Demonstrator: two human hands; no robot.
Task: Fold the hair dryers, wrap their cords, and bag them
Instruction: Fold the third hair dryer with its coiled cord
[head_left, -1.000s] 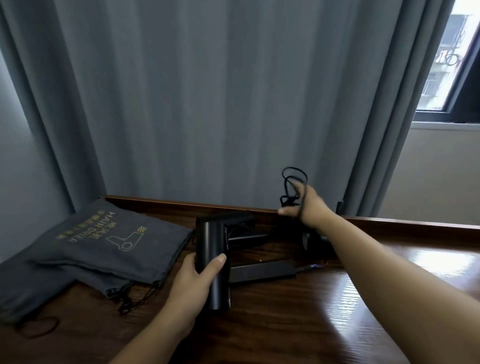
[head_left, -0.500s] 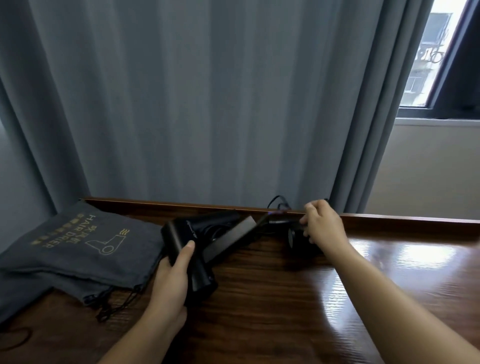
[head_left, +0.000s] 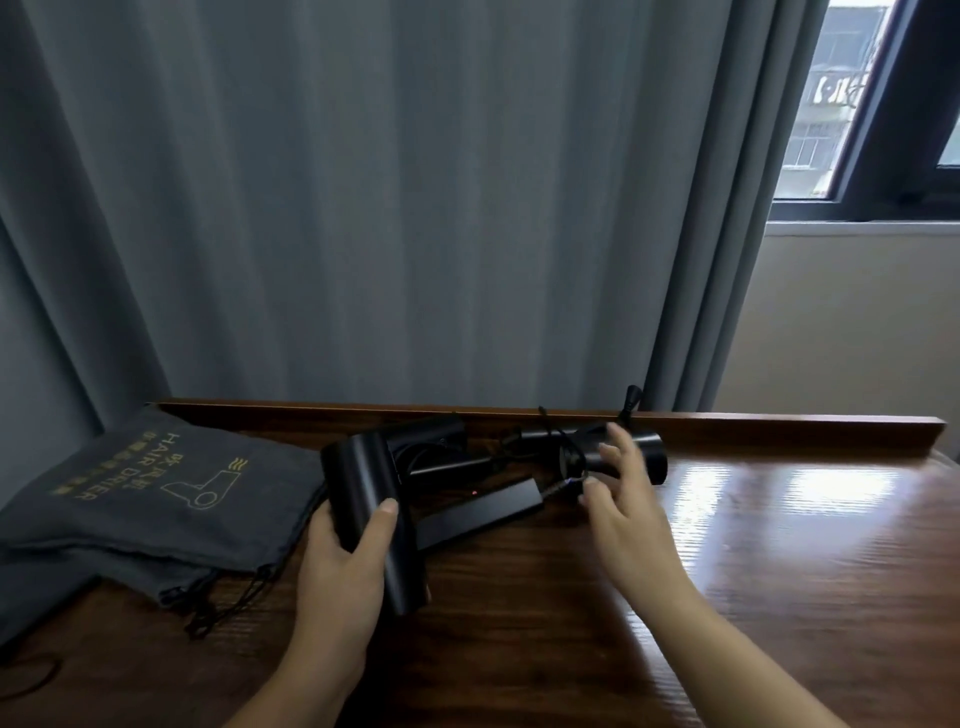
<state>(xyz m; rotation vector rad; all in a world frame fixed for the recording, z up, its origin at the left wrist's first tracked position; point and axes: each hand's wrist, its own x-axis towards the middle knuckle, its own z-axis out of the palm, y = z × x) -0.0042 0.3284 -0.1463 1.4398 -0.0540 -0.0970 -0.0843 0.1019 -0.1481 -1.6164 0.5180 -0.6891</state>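
Head view: left hand (head_left: 343, 566) grips hair dryer (head_left: 371, 506); bag (head_left: 156, 493) flat.

Dim room, daylight from the upper right

Light enters through the dark-framed glass window (head_left: 852, 104), overexposed; white glare patches lie on the glossy brown wooden table (head_left: 779, 519). The grey pleated curtain (head_left: 363, 208) bows at the edges, and the right hand (head_left: 618, 483) is motion-blurred.

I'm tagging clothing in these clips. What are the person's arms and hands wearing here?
Nothing that shows. The left hand and right hand are bare, with no gloves, rings, watch or wristband in view. Both forearms are uncovered down to the bottom edge of the picture, so no sleeves appear.
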